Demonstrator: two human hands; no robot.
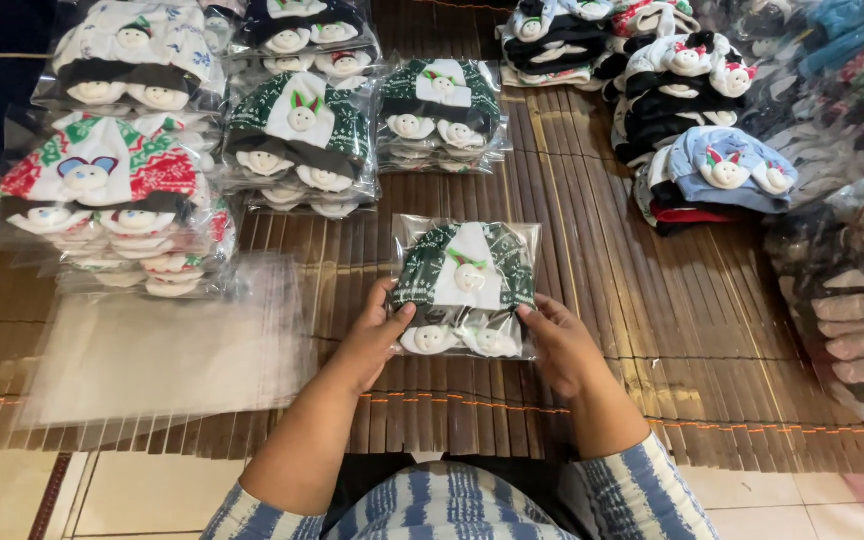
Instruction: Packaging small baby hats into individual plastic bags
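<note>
Both hands hold one clear plastic packet [466, 287] at the middle of the bamboo mat [632, 300]. Inside it sits a green-and-white knit set with small white round faces. The left hand [372, 335] grips the packet's lower left corner, thumb on top; the right hand [560, 345] grips the lower right corner the same way — neither is clenched tight, both pinch the film at its bottom edge.

To handle this well, the pinch seems best kept on the plastic margin, not on the padded faces, so the contents stay flat and centred. Even pressure from both sides should keep the film from wrinkling or the opening from gaping; I judge the packet to lie flat on the mat.

At ten to twelve o'clock stand stacks of filled packets [302, 140], some green, some red and white. At eight o'clock lies a pile of empty clear bags [162, 345], just beside the left forearm. At one to two o'clock loose unbagged knit pieces [712, 165] are heaped, well apart from the hands.
</note>
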